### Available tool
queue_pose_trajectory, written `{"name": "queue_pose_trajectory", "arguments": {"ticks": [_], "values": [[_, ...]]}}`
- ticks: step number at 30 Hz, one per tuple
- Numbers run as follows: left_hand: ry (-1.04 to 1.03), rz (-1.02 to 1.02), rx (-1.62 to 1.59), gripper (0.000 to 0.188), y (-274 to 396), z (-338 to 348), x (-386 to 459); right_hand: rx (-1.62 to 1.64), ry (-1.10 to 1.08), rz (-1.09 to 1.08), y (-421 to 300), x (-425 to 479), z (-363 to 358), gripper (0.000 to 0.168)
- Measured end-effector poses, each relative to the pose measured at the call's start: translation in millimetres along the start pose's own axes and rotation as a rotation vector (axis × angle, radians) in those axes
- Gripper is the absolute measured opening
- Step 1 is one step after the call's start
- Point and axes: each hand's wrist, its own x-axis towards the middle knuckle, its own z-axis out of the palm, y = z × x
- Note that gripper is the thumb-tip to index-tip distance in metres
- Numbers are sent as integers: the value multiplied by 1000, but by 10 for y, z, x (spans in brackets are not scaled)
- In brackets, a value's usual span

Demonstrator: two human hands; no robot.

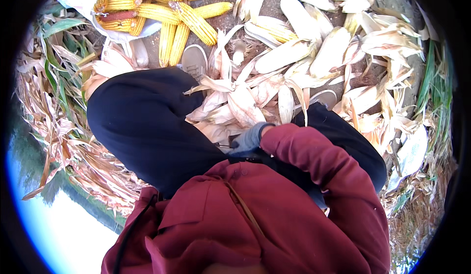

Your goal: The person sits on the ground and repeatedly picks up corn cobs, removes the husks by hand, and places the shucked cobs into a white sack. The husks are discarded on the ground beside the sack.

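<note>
My right hand (248, 140), in a grey glove, reaches down between my thighs beside pale corn husks (244, 103). Its fingers are partly hidden, and a thin dark item lies by the fingertips, too small to identify. My left hand is out of view. Before me, bare yellow corn cobs (197, 23) spill from the mouth of a white woven sack (145, 31), with one dark red cob (117, 16) among them. Unhusked ears of corn (285, 56) lie to the upper right. One partly opened ear (274, 30) shows yellow kernels.
My left shoe (195, 60) rests by the bare cobs; my right shoe (324, 98) is partly covered by husks. Dry corn stalks and leaves (70, 127) flank me on the left. Green leaves (430, 79) and a white sheet-like piece (410, 156) lie on the right.
</note>
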Motion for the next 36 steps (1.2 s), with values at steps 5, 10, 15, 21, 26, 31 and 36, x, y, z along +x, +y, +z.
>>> {"name": "queue_pose_trajectory", "arguments": {"ticks": [5, 10, 15, 21, 26, 31, 36], "values": [[151, 62, 175, 27, 516, -165, 467, 147, -105, -104, -29, -28, 299, 56], [239, 86, 336, 27, 763, -177, 1068, 255, -200, -125, 27, -170, 700, 54], [222, 115, 434, 26, 951, -58, 1468, 349, -241, -34, -31, -293, 1023, 52], [266, 134, 488, 26, 893, -6, 1539, 378, -360, -45, 340, -144, 1361, 50], [333, 206, 490, 26, 962, -14, 1559, 204, -373, -2, 741, 183, 1396, 53], [346, 263, 407, 26, 813, 34, 1204, 827, 264, 108, 628, -368, 115, 47], [299, 259, 232, 26, -160, 34, 309, 608, 1803, 493, 955, -478, -922, 59]]}}
